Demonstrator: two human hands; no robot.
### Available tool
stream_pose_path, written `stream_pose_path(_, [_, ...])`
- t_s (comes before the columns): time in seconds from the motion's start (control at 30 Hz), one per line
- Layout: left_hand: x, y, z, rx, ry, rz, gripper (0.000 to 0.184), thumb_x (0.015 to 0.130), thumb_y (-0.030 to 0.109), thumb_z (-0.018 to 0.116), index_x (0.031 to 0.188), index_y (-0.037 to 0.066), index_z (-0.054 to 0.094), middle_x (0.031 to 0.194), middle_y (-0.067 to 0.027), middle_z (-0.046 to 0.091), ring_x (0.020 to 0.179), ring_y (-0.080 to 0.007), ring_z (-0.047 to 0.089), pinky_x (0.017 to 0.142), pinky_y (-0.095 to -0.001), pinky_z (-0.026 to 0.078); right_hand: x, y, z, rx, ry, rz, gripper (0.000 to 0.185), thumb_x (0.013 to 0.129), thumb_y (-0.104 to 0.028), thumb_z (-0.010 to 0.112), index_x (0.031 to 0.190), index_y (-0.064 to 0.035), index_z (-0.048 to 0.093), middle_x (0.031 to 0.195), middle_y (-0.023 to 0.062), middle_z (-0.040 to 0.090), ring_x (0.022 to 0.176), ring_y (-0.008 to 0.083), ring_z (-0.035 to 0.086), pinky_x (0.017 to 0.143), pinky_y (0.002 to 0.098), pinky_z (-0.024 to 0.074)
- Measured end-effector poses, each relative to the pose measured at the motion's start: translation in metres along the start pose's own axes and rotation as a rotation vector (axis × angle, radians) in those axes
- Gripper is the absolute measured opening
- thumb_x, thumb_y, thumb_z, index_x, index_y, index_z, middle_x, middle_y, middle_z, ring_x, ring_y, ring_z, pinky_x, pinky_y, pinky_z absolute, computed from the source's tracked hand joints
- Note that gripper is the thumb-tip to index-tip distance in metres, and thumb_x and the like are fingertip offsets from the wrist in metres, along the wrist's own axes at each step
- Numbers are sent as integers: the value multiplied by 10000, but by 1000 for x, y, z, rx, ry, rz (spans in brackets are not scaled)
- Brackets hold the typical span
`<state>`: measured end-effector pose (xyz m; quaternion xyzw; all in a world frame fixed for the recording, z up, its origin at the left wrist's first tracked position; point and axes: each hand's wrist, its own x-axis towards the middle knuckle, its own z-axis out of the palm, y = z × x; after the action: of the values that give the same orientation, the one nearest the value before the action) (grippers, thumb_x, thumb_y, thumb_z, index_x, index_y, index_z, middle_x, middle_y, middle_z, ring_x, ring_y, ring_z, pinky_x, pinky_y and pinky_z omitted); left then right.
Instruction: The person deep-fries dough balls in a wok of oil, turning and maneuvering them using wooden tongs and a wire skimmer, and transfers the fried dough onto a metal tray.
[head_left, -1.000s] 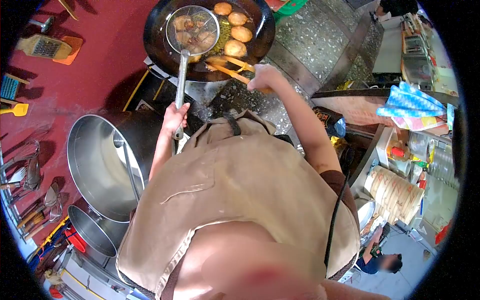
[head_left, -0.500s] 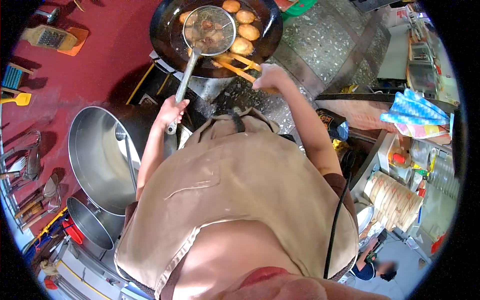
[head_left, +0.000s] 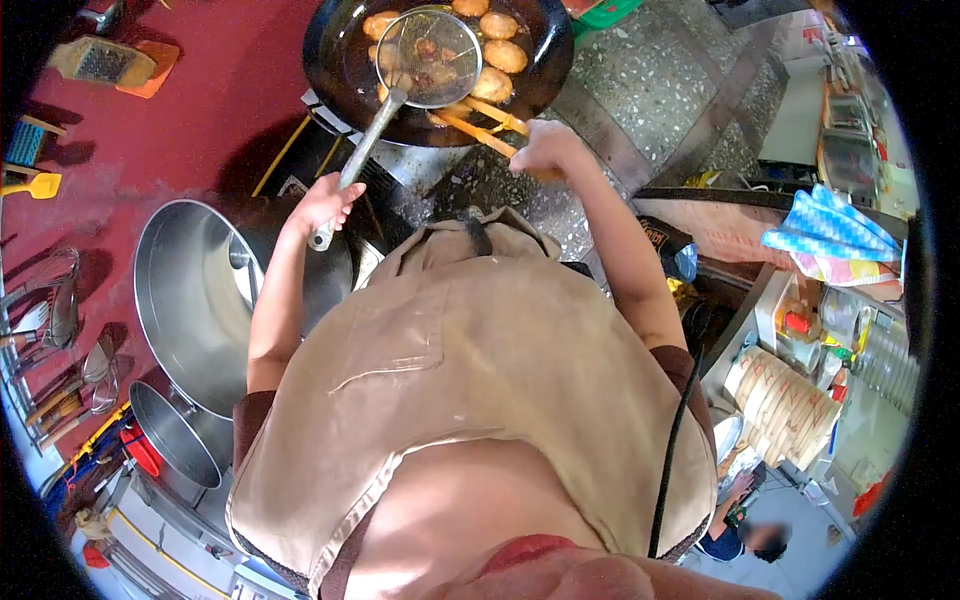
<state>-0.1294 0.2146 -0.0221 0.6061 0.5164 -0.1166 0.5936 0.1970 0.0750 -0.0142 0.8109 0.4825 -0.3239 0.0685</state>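
My left hand is wrapped round the metal handle of a mesh skimmer. Its round head is over the wok, and dark brown bits show in or through the mesh. Closed on a pair of wooden tongs, my right hand is at the wok's near right edge. The tongs' tips reach over the rim, close to a fried piece partly hidden there. Several golden-brown fried cakes lie in dark oil around the skimmer.
A large steel pot and a smaller pot stand at left. Whisks and other utensils hang on the red wall. At right are a blue checked cloth and stacked steamer baskets. Another person is at lower right.
The skimmer's head has shifted slightly right and up over the wok, while my left hand has moved a little left. My right hand and the tongs have barely moved.
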Motion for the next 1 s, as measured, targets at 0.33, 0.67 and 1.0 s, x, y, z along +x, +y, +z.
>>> stream_pose_path(0.33, [9, -6, -3, 6, -21, -34, 278, 870, 315, 573, 947, 89, 431, 549, 48, 415, 420, -65, 398, 370, -230, 358, 7, 6, -2, -4, 20, -32, 697, 501, -444, 727, 1015, 11, 605, 1021, 199, 611, 961, 303, 593, 826, 372, 476])
stream_pose_path(0.67, [6, 1, -6, 23, -45, -48, 266, 869, 290, 576, 931, 78, 426, 552, 45, 416, 415, -65, 398, 366, -233, 354, -3, 17, -19, 85, -51, -56, 720, 480, -489, 735, 952, 44, 624, 1000, 205, 620, 925, 313, 605, 782, 367, 484])
stream_pose_path(1.0, [-2, 8, -6, 21, -41, -47, 284, 863, 280, 582, 796, 64, 410, 582, 4, 436, 446, -96, 426, 374, -263, 377, -24, 61, -57, 453, -73, -15, 718, 543, -438, 730, 1096, -4, 585, 952, 136, 633, 855, 234, 615, 762, 333, 462])
